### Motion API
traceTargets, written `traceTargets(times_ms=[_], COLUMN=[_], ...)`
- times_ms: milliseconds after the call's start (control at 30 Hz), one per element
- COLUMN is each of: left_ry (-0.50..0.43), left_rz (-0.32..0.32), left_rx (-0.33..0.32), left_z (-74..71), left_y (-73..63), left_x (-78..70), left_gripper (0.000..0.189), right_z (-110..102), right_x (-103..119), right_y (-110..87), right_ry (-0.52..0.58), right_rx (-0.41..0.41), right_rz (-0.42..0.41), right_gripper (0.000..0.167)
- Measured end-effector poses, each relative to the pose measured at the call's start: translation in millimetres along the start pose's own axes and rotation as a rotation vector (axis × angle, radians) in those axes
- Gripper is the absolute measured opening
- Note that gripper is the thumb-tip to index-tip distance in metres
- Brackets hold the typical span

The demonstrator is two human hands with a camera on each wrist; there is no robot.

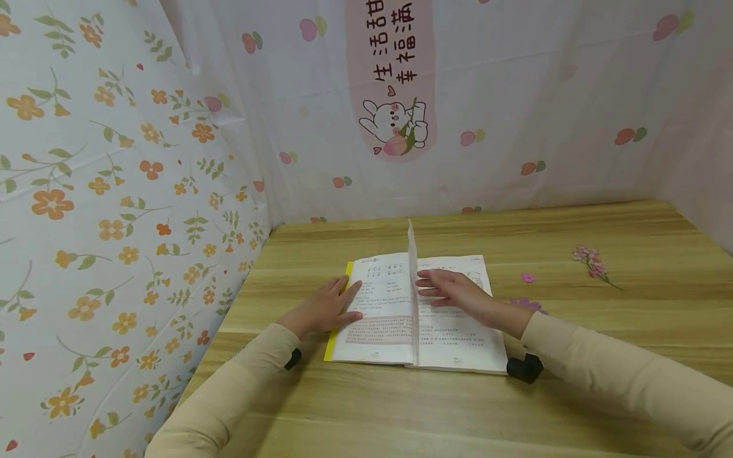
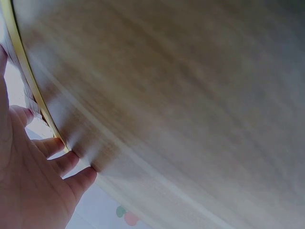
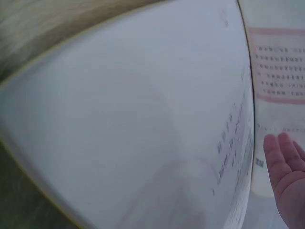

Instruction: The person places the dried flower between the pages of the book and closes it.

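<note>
An open book [image 1: 375, 299] with printed pages lies on the wooden table, its yellow cover edge [image 1: 329, 346] showing at the left. One or more pages [image 1: 413, 318] stand nearly upright along its middle. My left hand [image 1: 326, 310] rests on the book's left edge with fingers spread. In the left wrist view, the fingertips [image 2: 88, 175] reach the tabletop beside that edge. My right hand [image 1: 460, 296] is over the right-hand page, its extended fingers against or close to the raised page. Loosely straight fingers of the right hand [image 3: 290, 176] also show in the right wrist view.
Right of the book lie a pink flower sprig [image 1: 592, 262], a small pink flower [image 1: 528, 278] and a purple flower [image 1: 528, 305], partly covered by the right arm. Patterned cloth [image 1: 515, 114] hangs behind the table, and floral cloth [image 1: 114, 222] at the left.
</note>
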State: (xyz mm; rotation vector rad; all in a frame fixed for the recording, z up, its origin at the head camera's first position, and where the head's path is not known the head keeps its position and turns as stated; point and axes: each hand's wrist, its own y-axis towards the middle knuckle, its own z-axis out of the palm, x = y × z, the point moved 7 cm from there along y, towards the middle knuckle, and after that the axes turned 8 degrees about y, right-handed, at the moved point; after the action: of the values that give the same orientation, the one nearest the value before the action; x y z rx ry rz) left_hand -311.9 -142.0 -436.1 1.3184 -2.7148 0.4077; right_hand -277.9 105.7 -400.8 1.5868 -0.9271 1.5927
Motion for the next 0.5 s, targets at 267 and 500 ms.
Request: traceTargets(times_ms=[267, 500], left_ry=[0.004, 0.008], left_rz=[0.016, 0.012], left_rx=[-0.010, -0.008], left_z=[0.0, 0.3], left_y=[0.3, -1.3], left_x=[-0.4, 0.9], left_gripper=[0.076, 0.064], right_z=[31, 51], right_x=[1, -4], right_y=[-6.5, -8.5], right_ry=[-0.396, -0.633], right_rx=[0.106, 0.238], right_rz=[-0.089, -0.148], right_gripper=[0.071, 0.085])
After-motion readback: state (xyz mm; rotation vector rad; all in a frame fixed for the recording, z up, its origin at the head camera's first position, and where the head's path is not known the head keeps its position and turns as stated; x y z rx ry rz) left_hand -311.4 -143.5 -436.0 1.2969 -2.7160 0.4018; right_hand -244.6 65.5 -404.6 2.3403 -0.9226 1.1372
